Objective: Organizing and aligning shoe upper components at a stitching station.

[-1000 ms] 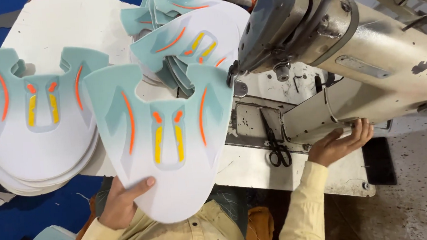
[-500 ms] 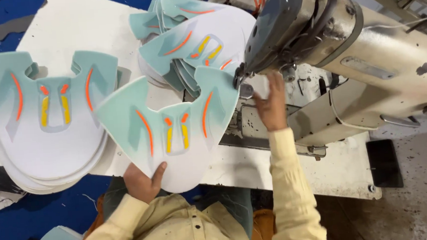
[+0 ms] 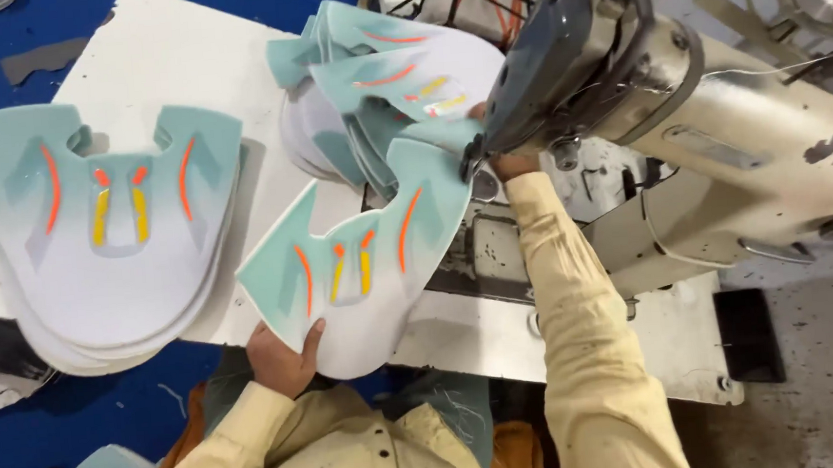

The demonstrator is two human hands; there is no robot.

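White desk (image 3: 170, 56): stack of teal-white shoe upper panels (image 3: 110, 246) at left near edge; second panel pile (image 3: 377, 90) far centre; grey sewing machine (image 3: 683, 137) right.

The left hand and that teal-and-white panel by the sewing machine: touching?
Touching. The head view shows the left hand gripping the panel's white lower edge, thumb on top.

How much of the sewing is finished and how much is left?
A heap of teal-and-white pieces lies behind the sewing machine, which looks like the finished lot, though I cannot see stitches. One piece is in hand: the left hand grips its rounded end, the right hand holds its corner under the machine head. The stack at the left seems to be waiting.
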